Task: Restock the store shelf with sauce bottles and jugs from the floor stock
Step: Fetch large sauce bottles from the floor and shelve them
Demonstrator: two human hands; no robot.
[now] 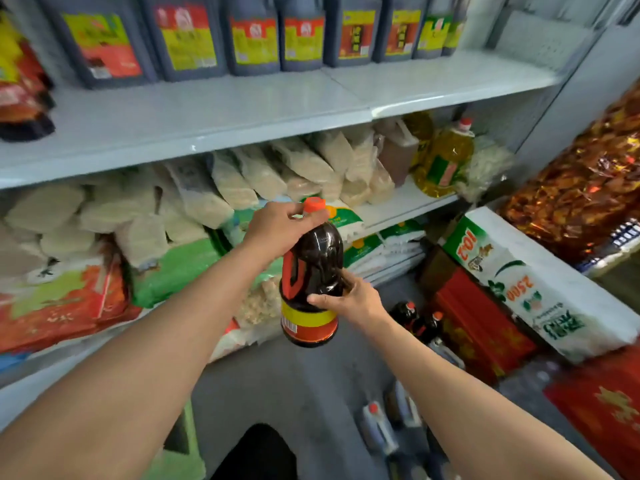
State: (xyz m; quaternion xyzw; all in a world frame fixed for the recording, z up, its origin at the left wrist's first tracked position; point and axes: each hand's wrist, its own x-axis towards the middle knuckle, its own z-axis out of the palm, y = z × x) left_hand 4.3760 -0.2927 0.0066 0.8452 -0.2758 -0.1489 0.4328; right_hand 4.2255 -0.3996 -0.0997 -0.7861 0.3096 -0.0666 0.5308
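Pale grain bags (242, 178) crowded the lower shelf; a cooking-oil jug (445, 161) stood at two o'clock, a white sack (540, 282) and red cartons (485, 327) at four.

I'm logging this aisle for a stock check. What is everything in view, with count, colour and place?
Sauce bottle: one, dark with orange cap, red and yellow label, held upright in mid-air before the shelves.
Sauce jugs: about eight, dark grey with red, yellow and green labels, rowed at the back of the upper shelf.
Pale bags: many, off-white, leaning on the lower shelf.
Oil jug: one clear in view, yellow with red cap, right end of lower shelf.
Floor bottles: at least two, dark with orange caps, right of the held one; more blurred below.
White sack: one, green print, right.
Red boxes: several, floor right.
Left hand: grips the neck below the cap.
Right hand: holds the bottle's body.
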